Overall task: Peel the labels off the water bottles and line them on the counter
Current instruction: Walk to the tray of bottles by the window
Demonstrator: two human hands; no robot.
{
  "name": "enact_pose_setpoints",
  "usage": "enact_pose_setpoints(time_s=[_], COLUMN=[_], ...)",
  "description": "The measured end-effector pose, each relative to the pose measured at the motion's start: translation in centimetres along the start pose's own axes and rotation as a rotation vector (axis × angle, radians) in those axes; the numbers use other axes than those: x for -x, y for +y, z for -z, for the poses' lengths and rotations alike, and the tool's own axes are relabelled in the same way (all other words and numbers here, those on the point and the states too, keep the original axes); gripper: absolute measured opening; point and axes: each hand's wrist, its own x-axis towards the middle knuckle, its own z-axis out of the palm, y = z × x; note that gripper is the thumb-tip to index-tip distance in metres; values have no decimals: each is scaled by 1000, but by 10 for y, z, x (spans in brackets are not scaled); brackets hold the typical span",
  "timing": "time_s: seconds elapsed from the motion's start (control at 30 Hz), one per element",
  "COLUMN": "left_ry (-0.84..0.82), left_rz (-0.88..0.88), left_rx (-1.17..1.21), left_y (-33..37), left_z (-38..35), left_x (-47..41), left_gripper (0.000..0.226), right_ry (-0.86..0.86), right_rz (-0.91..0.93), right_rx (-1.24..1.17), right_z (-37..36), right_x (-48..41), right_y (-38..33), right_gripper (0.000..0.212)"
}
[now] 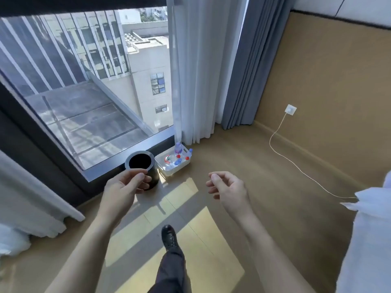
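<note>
Several water bottles (pixel 177 157) with red and blue caps lie and stand in a clear plastic bin (pixel 183 166) on the floor by the window. Some still carry labels. My left hand (pixel 124 187) hovers in front of a black cylindrical trash can (pixel 141 166), fingers loosely curled, holding nothing. My right hand (pixel 227 188) floats to the right of the bin and nearer to me, also loosely curled with nothing in it. Both hands are well above the floor.
A large floor-level window (pixel 84 92) fills the left. White sheer (pixel 198 70) and grey-blue curtains (pixel 251 60) hang behind the bin. A white cable (pixel 296 163) runs from a wall socket (pixel 290 109) across the floor. White bedding (pixel 368 240) is at the right. My black shoe (pixel 169 237) steps forward.
</note>
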Motion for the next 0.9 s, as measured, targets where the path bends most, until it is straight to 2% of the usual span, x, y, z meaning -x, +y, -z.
enact_pose_setpoints(time_s=[0.1, 0.3, 0.53, 0.77, 0.9], left_ry=[24, 6, 5, 240, 367], left_rz=[63, 66, 151, 276, 368], left_rx=[59, 126, 70, 38, 4], left_y=[-10, 11, 30, 1, -40], left_z=[-16, -76, -114, -131, -159], left_x=[-93, -270, -394, -492, -549], left_gripper=[19, 22, 19, 15, 16], right_ry=[16, -4, -79, -246, -383], right_rz=[-24, -34, -128, -214, -216], right_rx=[47, 113, 69, 110, 181], right_z=[-2, -27, -56, -94, -120], right_x=[-87, -260, -405, -569, -659], right_y=[-5, -42, -64, -42, 0], right_gripper=[16, 17, 18, 15, 16])
